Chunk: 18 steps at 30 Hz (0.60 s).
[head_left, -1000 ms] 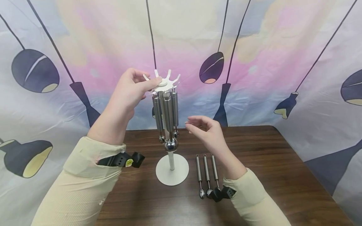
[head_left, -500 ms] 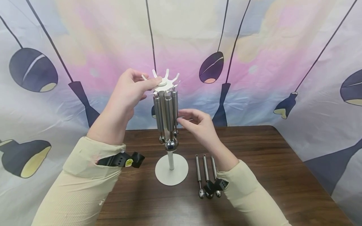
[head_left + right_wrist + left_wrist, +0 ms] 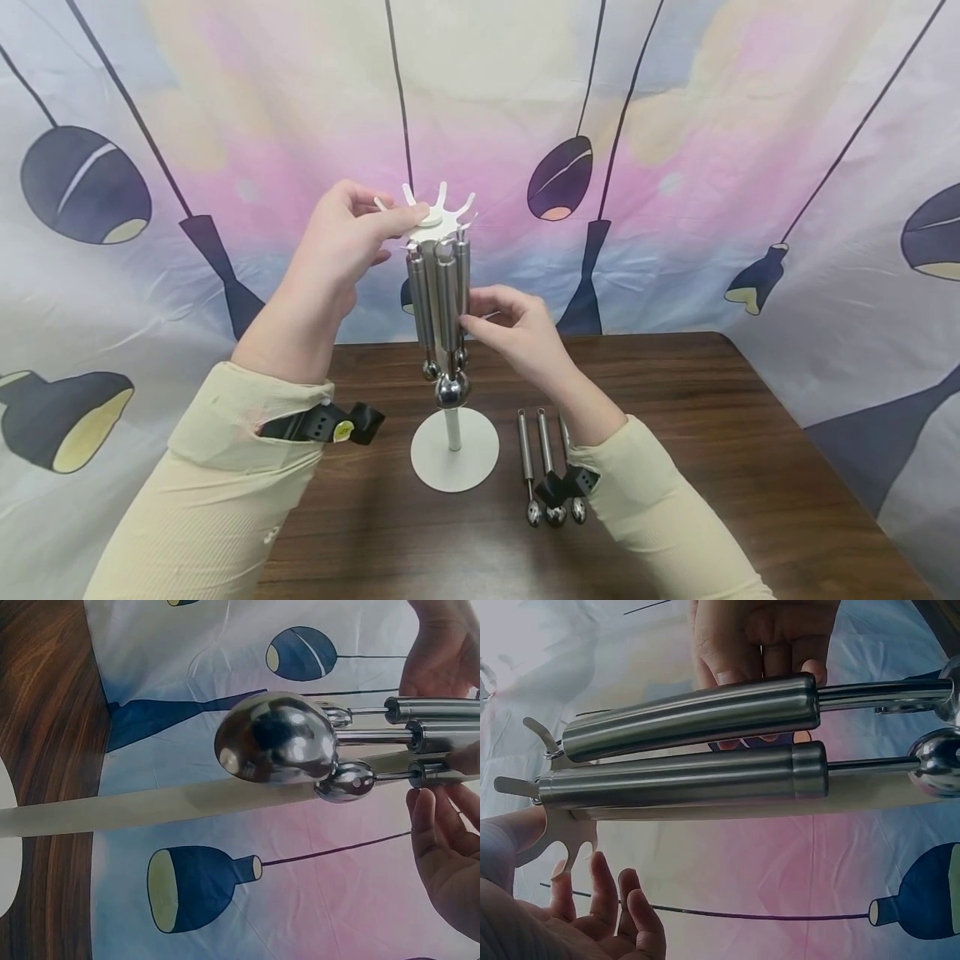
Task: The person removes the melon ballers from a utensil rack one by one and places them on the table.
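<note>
Whole stand base (image 3: pixel 454 470): head view only

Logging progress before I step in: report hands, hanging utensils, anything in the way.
Left hand holding white stand at its top. Right hand pinching right-hand hanging utensil. Front utensil hanging close, partly hiding it.

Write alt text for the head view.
A person's left hand holds the top of a white stand hung with three metal utensils, while the right hand pinches the rightmost one's handle. Three more utensils lie side by side on the dark wooden table.
</note>
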Motion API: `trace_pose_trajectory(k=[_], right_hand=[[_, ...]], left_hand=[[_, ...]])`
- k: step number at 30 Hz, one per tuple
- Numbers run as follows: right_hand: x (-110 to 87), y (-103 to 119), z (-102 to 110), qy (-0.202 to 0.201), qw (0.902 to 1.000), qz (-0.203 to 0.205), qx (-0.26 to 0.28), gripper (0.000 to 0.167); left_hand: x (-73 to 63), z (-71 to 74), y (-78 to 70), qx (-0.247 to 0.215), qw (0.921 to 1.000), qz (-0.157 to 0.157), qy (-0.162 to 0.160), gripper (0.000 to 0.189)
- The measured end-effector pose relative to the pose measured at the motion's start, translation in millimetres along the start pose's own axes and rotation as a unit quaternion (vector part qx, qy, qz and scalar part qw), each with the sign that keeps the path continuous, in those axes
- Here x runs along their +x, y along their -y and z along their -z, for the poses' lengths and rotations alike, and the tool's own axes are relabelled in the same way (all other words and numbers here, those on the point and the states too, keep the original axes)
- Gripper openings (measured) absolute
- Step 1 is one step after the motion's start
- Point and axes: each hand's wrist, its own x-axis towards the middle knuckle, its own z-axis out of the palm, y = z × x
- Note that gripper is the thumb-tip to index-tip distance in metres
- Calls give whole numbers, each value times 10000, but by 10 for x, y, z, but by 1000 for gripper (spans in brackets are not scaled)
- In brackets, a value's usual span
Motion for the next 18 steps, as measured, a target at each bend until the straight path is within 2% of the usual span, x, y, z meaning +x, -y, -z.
trace_pose_trajectory(k=[10, 18], right_hand=[[7, 30, 23, -9, 9998, -207, 54, 25], [-4, 79, 80, -312, 9993, -152, 123, 24]], left_hand=[[-5, -30, 7, -351, 9994, -25, -79, 32], [2, -31, 18, -403, 9991, -109, -57, 31]])
